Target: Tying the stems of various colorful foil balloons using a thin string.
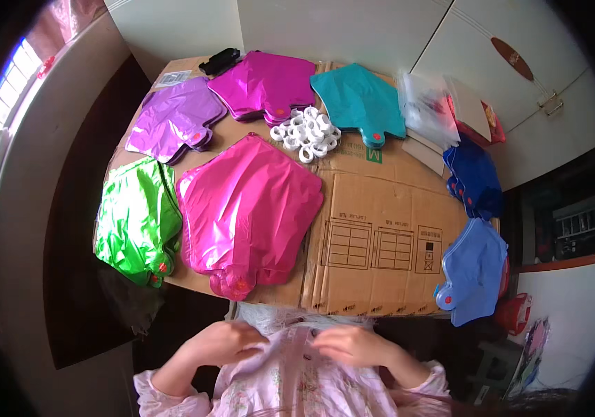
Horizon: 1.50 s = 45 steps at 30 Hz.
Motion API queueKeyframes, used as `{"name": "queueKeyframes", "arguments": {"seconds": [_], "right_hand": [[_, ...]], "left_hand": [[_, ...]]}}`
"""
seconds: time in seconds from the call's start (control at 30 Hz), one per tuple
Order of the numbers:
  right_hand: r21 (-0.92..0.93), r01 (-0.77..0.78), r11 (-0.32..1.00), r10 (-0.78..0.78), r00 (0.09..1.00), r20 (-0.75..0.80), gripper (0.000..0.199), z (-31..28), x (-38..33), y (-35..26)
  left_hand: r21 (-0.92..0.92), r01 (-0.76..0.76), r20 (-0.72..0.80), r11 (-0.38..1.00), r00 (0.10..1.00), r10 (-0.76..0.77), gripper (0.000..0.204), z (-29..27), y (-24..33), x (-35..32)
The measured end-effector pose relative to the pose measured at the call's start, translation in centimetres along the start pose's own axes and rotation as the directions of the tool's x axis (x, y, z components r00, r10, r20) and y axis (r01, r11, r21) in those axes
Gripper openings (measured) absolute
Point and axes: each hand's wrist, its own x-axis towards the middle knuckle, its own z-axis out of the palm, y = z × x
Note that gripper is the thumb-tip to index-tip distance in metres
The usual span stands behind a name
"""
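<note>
My left hand [231, 342] and my right hand [351, 345] are over my lap, just off the near edge of the cardboard. Loosely bent fingers point inward on both, slightly blurred, and I make out nothing in either. Between and beyond them lies clear crinkled plastic [269, 317] on my lap. Closest to my left hand on the cardboard is a stack of flat pink foil balloons [248, 208], their rounded tabs toward me. Left of it, green foil balloons [137, 219] hang partly over the edge. Light blue ones [477, 271] lie at the right edge.
Farther back on the cardboard [381, 187] are lilac [175, 118], magenta [266, 83] and teal [361, 97] balloon stacks around a pile of small white rings [306, 133]. Dark blue balloons [475, 181] and clear plastic bags [426, 108] lie right. A white cabinet [520, 83] stands behind.
</note>
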Motion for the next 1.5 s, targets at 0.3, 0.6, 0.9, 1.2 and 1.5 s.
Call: {"name": "queueKeyframes", "arguments": {"seconds": [0.3, 0.6, 0.9, 1.2, 1.5], "right_hand": [[-0.503, -0.353, 0.789, 0.305, 0.936, -0.179, 0.061, 7.0, -0.4, 8.3], [-0.522, -0.328, 0.787, 0.222, 0.94, -0.258, 0.055, 8.3, -2.2, 10.1], [-0.521, -0.416, 0.745, 0.281, 0.904, -0.321, 0.032, 4.7, -1.8, 5.6], [-0.293, -0.347, 0.891, 0.21, 0.887, -0.412, 0.018, 8.8, 5.6, 6.1], [0.369, -0.176, 0.912, 0.267, 0.941, -0.21, 0.007, 9.1, 6.1, 4.0]], "left_hand": [[-0.658, 0.494, -0.16, 0.568, 0.645, -0.747, 0.029, 8.9, -10.6, 1.0], [-0.808, -0.075, -0.586, 0.584, 0.0, -0.81, 0.013, 7.4, -16.5, -13.1], [-0.569, 0.316, -0.77, 0.759, 0.12, -0.627, 0.015, 6.6, -16.5, -12.8], [-0.015, 0.445, -0.609, 0.895, 0.706, -0.361, 0.021, 7.9, -8.7, 0.2], [-0.267, 0.116, -0.363, 0.957, 0.907, -0.212, 0.011, 7.0, -6.1, 0.9]]}}
